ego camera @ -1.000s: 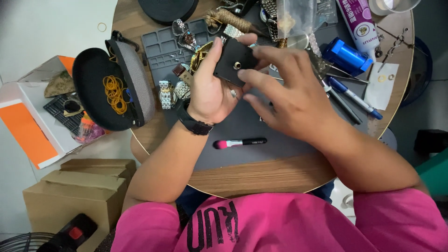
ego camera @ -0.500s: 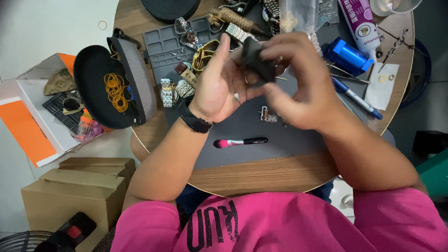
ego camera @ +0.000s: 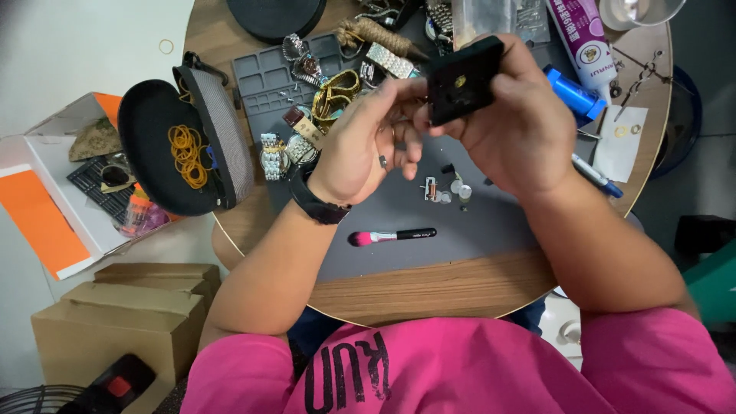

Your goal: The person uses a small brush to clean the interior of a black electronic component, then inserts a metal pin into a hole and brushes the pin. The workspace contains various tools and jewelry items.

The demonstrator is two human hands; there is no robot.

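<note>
My right hand (ego camera: 521,130) grips a small black square box (ego camera: 462,78) with a brass centre, held up over the grey mat (ego camera: 460,230). Beside it, my left hand (ego camera: 368,142) has its fingertips touching the box's left side; a black watch sits on that wrist. Under the hands, small metal parts (ego camera: 445,188) lie loose on the mat. A pink-tipped brush with a black handle (ego camera: 391,236) lies on the mat nearer me.
A grey parts tray (ego camera: 264,84) with watches and metal bracelets sits at the back left. An open black case (ego camera: 180,146) holds yellow rubber bands. A blue tube (ego camera: 573,93), pens and a glue tube lie right. Cardboard boxes (ego camera: 123,307) stand on the floor.
The black box has turned over and moved to my right hand; small parts now lie on the mat beneath. My left hand went from cradling the box to touching its side.
</note>
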